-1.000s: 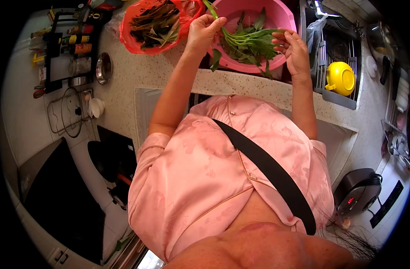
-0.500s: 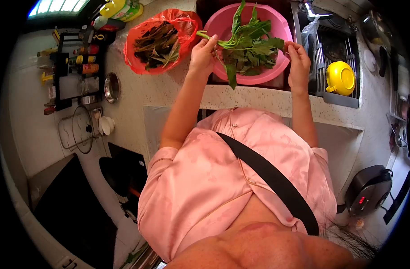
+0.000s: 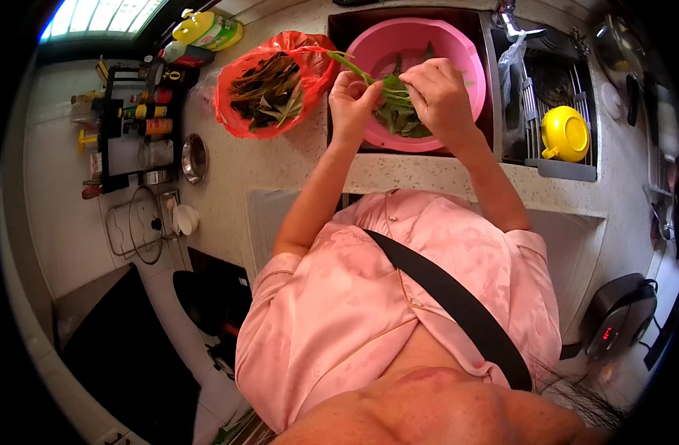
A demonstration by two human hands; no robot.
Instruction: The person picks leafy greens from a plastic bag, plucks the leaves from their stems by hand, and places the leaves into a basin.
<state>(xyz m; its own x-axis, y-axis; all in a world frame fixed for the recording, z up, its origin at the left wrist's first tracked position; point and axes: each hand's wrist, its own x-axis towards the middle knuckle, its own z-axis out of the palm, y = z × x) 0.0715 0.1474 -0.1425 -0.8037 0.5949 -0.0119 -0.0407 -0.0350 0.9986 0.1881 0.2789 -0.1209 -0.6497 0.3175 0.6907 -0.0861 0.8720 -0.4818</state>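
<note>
Over a pink basin (image 3: 469, 70), my left hand (image 3: 353, 104) pinches the green stems (image 3: 352, 65) of leafy greens, with the stem ends sticking out up and left. My right hand (image 3: 440, 96) is close beside it, fingers pinched on the same greens. Green leaves (image 3: 402, 119) show below and between my hands, in or over the basin; which of them hang from the stems I cannot tell. Left of the basin, a red plastic bag (image 3: 321, 67) holds dark, wilted-looking leaves (image 3: 265, 93).
The basin sits in a dark sink (image 3: 342, 33). To the right are a drying rack (image 3: 531, 111) with a yellow pot (image 3: 566, 133) and a faucet (image 3: 509, 22). A metal bowl (image 3: 195, 158) and bottles (image 3: 150, 111) stand left; a rice cooker (image 3: 620, 315) stands lower right.
My right hand has moved left from the leaf tips to the stems near my left hand. The view has shifted, so the bag and basin appear lower.
</note>
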